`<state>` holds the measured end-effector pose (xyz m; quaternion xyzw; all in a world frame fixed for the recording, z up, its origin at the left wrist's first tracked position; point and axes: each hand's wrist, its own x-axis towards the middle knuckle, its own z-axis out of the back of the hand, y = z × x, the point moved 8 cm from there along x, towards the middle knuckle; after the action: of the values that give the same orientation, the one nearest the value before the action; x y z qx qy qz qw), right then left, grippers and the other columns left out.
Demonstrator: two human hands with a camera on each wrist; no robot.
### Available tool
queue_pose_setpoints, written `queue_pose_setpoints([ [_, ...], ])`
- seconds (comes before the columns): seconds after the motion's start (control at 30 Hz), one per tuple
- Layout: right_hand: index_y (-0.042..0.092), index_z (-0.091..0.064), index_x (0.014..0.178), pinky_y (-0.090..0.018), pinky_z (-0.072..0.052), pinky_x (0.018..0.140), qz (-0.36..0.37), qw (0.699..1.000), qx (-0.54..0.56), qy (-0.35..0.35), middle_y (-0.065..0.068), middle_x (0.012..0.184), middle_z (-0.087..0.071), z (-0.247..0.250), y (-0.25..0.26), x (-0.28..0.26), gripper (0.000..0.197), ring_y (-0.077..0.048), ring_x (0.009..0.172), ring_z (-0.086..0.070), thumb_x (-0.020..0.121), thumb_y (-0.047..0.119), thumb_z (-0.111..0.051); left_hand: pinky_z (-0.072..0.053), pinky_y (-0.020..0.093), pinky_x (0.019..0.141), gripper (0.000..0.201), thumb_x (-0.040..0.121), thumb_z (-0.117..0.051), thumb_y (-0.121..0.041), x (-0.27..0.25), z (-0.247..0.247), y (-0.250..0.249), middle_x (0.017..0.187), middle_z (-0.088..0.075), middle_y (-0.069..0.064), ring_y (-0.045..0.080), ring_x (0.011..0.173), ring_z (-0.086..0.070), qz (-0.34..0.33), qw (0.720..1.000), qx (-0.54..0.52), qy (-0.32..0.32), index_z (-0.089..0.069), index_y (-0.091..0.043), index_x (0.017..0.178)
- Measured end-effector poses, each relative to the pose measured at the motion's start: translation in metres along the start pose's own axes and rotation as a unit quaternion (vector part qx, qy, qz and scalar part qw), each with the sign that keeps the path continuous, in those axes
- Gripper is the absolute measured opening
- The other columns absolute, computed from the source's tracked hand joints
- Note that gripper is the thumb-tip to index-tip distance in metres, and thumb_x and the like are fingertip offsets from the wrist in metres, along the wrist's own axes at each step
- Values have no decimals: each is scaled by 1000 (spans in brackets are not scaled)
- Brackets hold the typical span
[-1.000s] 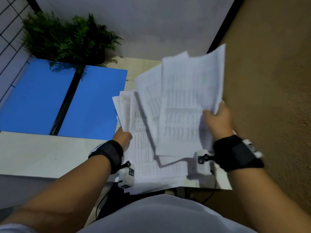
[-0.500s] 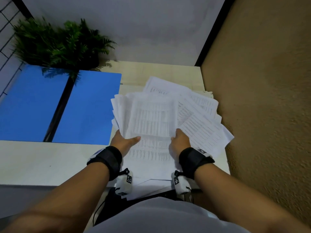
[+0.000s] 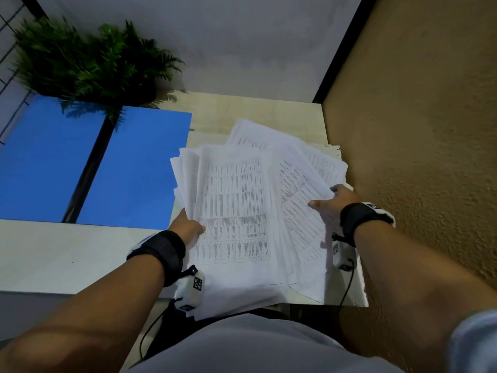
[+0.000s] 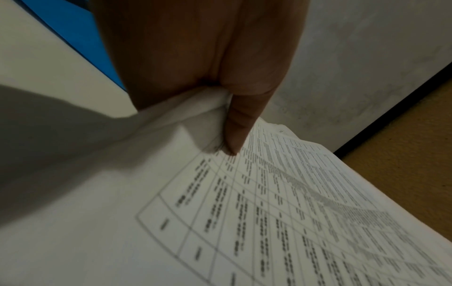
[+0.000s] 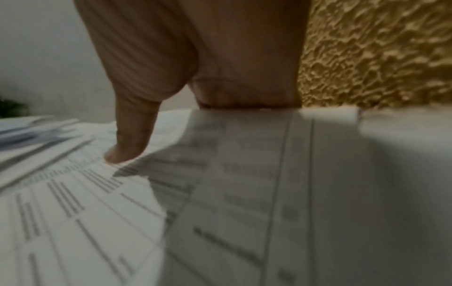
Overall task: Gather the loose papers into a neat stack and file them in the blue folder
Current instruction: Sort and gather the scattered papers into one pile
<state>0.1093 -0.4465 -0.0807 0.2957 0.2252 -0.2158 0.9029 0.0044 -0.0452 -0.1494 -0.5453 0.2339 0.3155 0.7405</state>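
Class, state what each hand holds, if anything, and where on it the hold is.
Both hold the fanned pile of white printed papers: left hand pinches its left edge, right hand its right edge.

Room setting, seen from above. A pale counter (image 3: 64, 254) with a light wood-grain far section fills the corner. Behind it stands a grey plaster wall (image 3: 242, 41); to the right, a rough-textured ochre wall (image 3: 419, 125) — the two separated by a dark vertical strip (image 3: 347, 44). A green fern plant (image 3: 88, 60) sits at the far left, beside a black wire grid (image 3: 6, 49). Lighting is dim.
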Motion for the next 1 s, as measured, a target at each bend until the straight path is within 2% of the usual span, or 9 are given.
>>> queue_pose_setpoints([
  [0.1,5,-65,102,-30,-45,73,20,1000,-1,23,-13,99,-67,-9,9,-9,35,-28,85,-60,78,26,-80,-47,39,90,49,84,-57,9,0,0,-2,115,-63,15,33,106,-58,1,1000,-9,6,-50,-10,128],
  [0.2,6,-63,86,-32,-42,68,57,996,-60,-43,-14,83,-62,17,31,-22,16,-33,81,-59,88,21,-67,-46,47,100,51,77,-60,3,-1,-1,-4,119,-63,17,37,113,-58,-8,1000,-5,23,-50,-13,125],
  [0.33,-1,-66,104,-31,-37,68,131,964,-33,-229,-24,91,-65,89,68,-77,21,-37,85,-61,93,14,-56,-42,44,104,62,84,-56,10,-9,-3,-8,125,-58,10,32,119,-53,-22,999,-13,45,-42,-13,140],
  [0.43,7,-64,112,-32,-46,72,213,920,106,-312,-9,91,-65,128,86,-130,25,-25,84,-62,92,20,-57,-41,39,100,62,87,-52,13,-12,-4,-12,123,-57,8,28,117,-53,-34,998,-25,49,-40,-13,142],
  [0.53,21,-65,111,-31,-53,80,250,894,273,-254,2,96,-70,114,89,-149,23,-15,91,-67,88,20,-62,-39,48,109,61,84,-56,5,-14,-6,-10,124,-60,6,32,124,-53,-32,997,-44,54,-43,-18,139],
  [0.63,11,-60,118,-31,-54,85,213,924,279,-151,-2,105,-67,48,87,-139,27,-16,95,-64,91,10,-60,-34,46,115,63,85,-63,-37,-19,-5,-8,139,-55,-4,23,136,-47,-26,994,-93,51,-41,-25,143],
  [0.77,2,-51,120,-6,-48,61,117,959,252,-53,-9,104,-61,-43,69,-118,27,-15,80,-61,92,4,-51,-8,43,124,93,77,-35,-87,-24,-11,-15,160,-18,-18,6,149,-15,3,983,-165,85,-17,-39,155],
  [0.87,8,-44,120,-26,-45,89,57,975,209,-48,-7,111,-54,-95,52,-101,23,-24,102,-56,97,8,-43,-6,40,123,87,81,-35,-84,-26,-12,-19,161,-18,-18,7,151,-12,-7,980,-176,91,-18,-40,154],
  [1.0,6,-45,127,-32,-35,102,17,994,101,-35,-10,125,-46,-130,44,-89,29,-27,120,-46,101,11,-36,-38,36,110,93,62,-87,-54,-12,-7,-3,139,-58,-8,15,129,-54,-24,991,-123,44,-44,-28,141],
])
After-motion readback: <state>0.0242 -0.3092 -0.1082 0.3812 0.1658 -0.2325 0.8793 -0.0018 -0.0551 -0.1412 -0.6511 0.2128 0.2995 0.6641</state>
